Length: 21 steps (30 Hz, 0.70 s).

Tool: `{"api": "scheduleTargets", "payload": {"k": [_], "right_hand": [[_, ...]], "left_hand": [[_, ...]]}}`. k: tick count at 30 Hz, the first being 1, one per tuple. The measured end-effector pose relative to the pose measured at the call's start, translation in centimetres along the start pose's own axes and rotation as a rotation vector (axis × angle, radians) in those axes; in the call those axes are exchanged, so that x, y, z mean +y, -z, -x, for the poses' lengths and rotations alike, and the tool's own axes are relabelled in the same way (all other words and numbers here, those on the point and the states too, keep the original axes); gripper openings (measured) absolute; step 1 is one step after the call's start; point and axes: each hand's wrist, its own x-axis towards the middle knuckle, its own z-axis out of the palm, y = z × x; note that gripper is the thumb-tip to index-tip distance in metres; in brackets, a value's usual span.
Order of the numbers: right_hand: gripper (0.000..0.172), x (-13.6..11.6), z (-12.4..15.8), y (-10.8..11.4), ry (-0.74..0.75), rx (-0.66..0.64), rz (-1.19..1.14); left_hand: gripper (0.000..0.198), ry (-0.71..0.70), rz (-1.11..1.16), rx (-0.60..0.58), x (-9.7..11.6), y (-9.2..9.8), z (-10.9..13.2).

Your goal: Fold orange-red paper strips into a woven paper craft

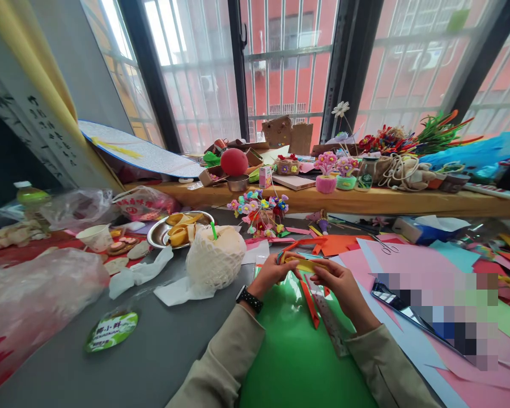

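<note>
My left hand (276, 271), with a dark watch on its wrist, pinches folded strips of paper. Opposite it, my right hand (334, 276) has its fingers closed on the other end of the yellow paper strip (305, 265). An orange paper strip (300, 243) sticks out above my left hand, and another orange strip (309, 303) lies beneath both hands. Beside that one is a clear ruler (331, 326). Both rest on a glossy green sheet (301, 362). My fingers partly hide how the strips are folded together.
Left of my hands stands a netted coconut (216, 258) with a green straw. Behind it is a metal bowl (156, 233) with peels. Scissors (385, 245) and a phone (412, 314) lie on coloured paper at right. Pipe-cleaner flowers (259, 211) stand ahead; a plastic bag (42, 306) lies far left.
</note>
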Motion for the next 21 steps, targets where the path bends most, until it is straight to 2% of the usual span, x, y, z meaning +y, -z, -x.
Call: {"api": "scheduleTargets", "payload": {"k": [8,17,19,21], "right_hand": [[0.025,-0.1,-0.4,0.4,-0.117,-0.028,-0.096],[0.024,-0.6,-0.5,0.5,-0.045,-0.05,0.099],[0.027,-0.9,-0.9,0.6,-0.007,-0.017,0.169],[0.036,-1.1,-2.1,1.0,0.106,0.129,0.306]], "left_hand": [[0.041,0.039,0.115,-0.052,-0.1,0.1,0.0],[0.039,0.041,-0.018,0.003,-0.3,0.0,-0.5],[0.038,0.034,-0.026,0.048,-0.3,0.1,-0.5],[0.038,0.028,-0.019,0.101,-0.3,0.2,-0.5]]}}
